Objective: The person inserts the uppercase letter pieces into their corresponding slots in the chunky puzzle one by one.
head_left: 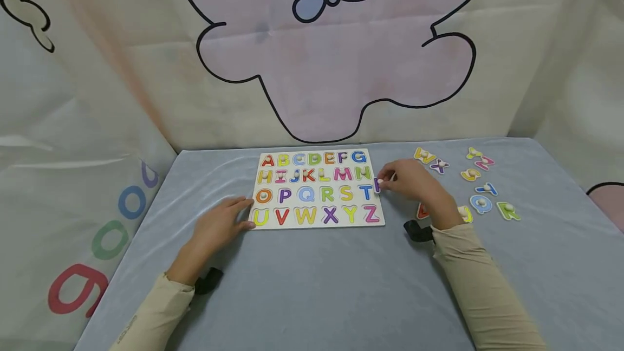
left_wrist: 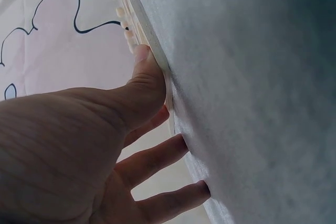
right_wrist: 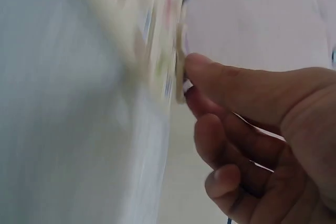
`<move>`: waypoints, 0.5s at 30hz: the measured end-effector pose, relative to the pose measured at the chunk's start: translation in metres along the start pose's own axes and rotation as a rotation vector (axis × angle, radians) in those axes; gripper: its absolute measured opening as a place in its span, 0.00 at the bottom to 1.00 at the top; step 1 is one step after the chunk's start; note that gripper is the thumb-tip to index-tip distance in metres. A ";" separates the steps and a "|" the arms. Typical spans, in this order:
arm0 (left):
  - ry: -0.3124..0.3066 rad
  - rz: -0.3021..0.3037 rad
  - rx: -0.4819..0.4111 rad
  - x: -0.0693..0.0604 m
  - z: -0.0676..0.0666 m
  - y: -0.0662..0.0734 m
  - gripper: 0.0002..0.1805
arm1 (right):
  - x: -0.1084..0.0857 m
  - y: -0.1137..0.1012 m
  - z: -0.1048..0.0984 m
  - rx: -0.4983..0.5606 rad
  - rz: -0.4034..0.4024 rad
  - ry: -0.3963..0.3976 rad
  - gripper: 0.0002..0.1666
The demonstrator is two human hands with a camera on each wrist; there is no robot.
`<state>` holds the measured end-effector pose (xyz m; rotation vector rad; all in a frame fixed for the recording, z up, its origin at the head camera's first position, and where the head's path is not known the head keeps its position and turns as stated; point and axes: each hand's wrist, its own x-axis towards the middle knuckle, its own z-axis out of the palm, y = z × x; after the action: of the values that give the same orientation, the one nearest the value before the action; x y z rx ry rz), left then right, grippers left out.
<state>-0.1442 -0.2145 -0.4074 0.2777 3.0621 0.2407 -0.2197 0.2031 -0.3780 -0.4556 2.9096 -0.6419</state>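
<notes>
A white alphabet board with rows of colourful letters lies flat on the cloth. My left hand is at its lower left edge; in the left wrist view the thumb of this hand touches the board's side, the other fingers extended. My right hand pinches a small purple letter piece at the board's right edge. In the right wrist view, thumb and index finger of the hand hold the piece edge-on, partly blurred; the remaining fingers are curled.
Right of the board lie several loose letters, among them a blue Q, a green R, a blue T and a purple X. A red piece is partly behind my right hand. A printed curtain stands behind the table.
</notes>
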 end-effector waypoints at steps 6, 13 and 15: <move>-0.006 0.000 0.012 0.002 -0.001 0.000 0.35 | 0.028 -0.069 0.026 -0.017 -0.112 -0.019 0.08; -0.012 -0.013 0.012 0.001 0.000 0.001 0.35 | 0.062 -0.139 0.064 0.020 -0.142 -0.087 0.06; -0.009 -0.014 0.010 0.000 0.000 0.000 0.34 | 0.069 -0.152 0.073 0.036 -0.131 -0.083 0.06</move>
<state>-0.1445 -0.2142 -0.4073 0.2566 3.0559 0.2229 -0.2311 0.0214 -0.3831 -0.6565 2.8032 -0.6749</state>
